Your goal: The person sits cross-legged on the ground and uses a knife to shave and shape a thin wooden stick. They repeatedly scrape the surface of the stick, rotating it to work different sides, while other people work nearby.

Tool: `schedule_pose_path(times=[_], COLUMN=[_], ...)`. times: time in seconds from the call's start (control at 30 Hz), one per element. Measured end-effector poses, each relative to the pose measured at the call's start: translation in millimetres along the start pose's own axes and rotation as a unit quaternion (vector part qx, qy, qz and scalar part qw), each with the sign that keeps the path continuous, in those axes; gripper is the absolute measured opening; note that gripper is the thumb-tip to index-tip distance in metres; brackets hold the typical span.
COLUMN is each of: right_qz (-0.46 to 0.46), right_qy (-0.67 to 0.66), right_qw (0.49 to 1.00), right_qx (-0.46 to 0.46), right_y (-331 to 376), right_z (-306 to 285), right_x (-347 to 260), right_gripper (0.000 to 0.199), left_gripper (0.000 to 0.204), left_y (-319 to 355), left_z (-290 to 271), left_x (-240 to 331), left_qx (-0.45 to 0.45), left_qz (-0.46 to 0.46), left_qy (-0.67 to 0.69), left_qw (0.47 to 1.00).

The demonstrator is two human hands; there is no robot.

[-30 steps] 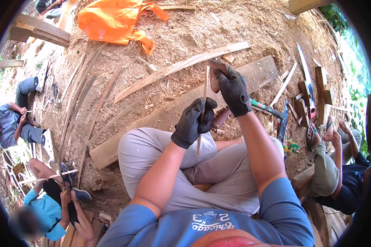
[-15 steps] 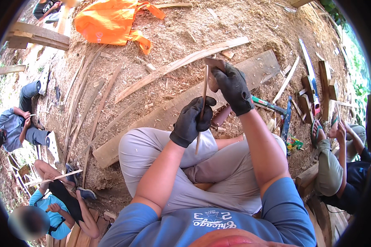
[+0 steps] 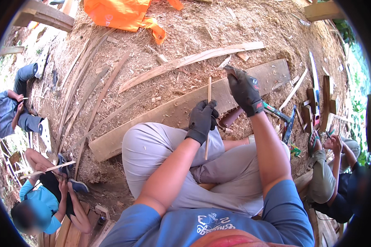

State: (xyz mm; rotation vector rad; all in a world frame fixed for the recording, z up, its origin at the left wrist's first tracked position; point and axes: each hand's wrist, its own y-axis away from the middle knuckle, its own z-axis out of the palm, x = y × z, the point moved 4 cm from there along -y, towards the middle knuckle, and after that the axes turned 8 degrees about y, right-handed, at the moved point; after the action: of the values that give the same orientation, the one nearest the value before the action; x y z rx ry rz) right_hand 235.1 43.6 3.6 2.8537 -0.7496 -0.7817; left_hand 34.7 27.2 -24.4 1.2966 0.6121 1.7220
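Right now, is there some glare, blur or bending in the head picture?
Head view, right edge: foliage washed out by bright light; head view, lower left: round blur over the head of the turquoise-shirted co-worker; head view, left: long wooden strips look curved, by lens or wood I cannot tell; head view, centre: left hand and thin stick fairly clear.

I'd call this an open-air woodworking yard in daylight: the earthen ground (image 3: 276, 37) I see is strewn with shavings, with a long plank (image 3: 152, 123) and a pale curved strip (image 3: 185, 61) lying on it. Toward the right I make out a handsaw (image 3: 313, 78) beside timber blocks (image 3: 306, 117). Co-workers (image 3: 51, 203) sit low around the sides, and green leaves (image 3: 347, 35) fringe the edge.
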Motion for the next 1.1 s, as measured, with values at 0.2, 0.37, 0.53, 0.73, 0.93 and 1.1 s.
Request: schedule_pose_path(times=[0.2, 0.37, 0.53, 0.73, 0.93, 1.1], right_qz=[-0.125, -0.194, -0.197, -0.205, -0.193, -0.201], right_qy=[0.162, 0.239, 0.282, 0.283, 0.333, 0.286], right_qw=[0.973, 0.949, 0.939, 0.936, 0.922, 0.936], right_qx=[0.11, 0.063, 0.023, 0.05, 0.045, 0.049], right_y=[5, 9, 12, 17, 25, 12], right_z=[9, 42, 44, 42, 43, 51], right_x=[-36, -38, -55, -58, -65, -44], right_gripper=[0.036, 0.043, 0.048, 0.048, 0.043, 0.045], left_gripper=[0.025, 0.024, 0.026, 0.028, 0.029, 0.031], left_y=[-6, -22, -17, -21, -18, -4], left_z=[-5, -9, -12, -13, -17, -6], left_x=[-17, -34, -25, -25, -17, -4], left_qx=[0.005, 0.014, 0.01, 0.03, 0.038, 0.025], left_qz=[0.016, 0.065, 0.038, 0.075, 0.075, 0.057], left_qy=[-0.003, -0.011, -0.024, -0.122, -0.167, -0.125], left_qw=[1.0, 0.998, 0.999, 0.989, 0.982, 0.99])
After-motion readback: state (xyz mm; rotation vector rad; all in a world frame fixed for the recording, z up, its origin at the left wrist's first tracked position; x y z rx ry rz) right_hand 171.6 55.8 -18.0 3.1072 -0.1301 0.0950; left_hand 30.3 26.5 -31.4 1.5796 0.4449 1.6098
